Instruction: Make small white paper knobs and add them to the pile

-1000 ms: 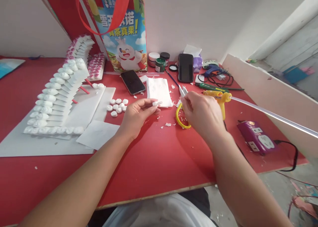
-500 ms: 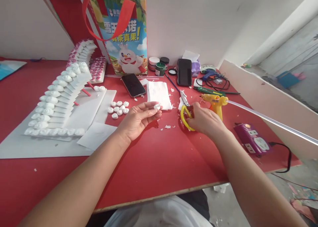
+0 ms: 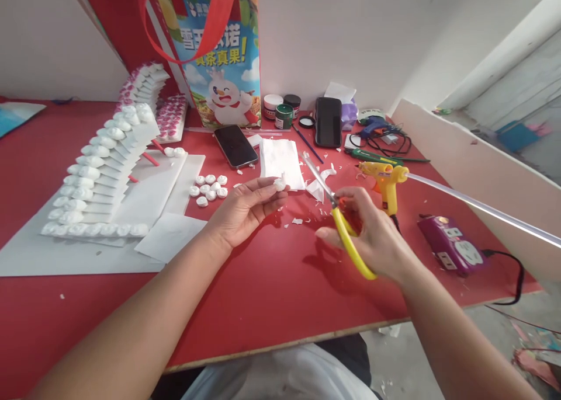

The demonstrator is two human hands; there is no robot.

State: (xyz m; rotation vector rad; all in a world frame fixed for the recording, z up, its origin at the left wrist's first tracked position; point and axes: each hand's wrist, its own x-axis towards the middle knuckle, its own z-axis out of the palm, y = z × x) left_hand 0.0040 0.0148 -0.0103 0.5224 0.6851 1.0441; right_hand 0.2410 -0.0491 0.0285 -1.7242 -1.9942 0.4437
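My left hand pinches a small white paper rosette between thumb and fingertips, with a thin tail sticking up from it. My right hand grips a pair of scissors with yellow handles, lifted off the table, blades pointing away and to the left. Beyond my left hand lies a stack of white paper. Several finished white rosettes sit in a cluster left of that hand. A torn white paper scrap lies just past the scissors' blades.
A white fan-shaped piece edged with rosettes stands on the left. At the back are a phone, paint jars and a gift bag. On the right are a yellow glue gun and a purple box with a cord.
My right hand has lifted the scissors off the table and drawn them nearer. The paper scrap under them now shows. My left hand keeps its pinch on the rosette, nearly still.
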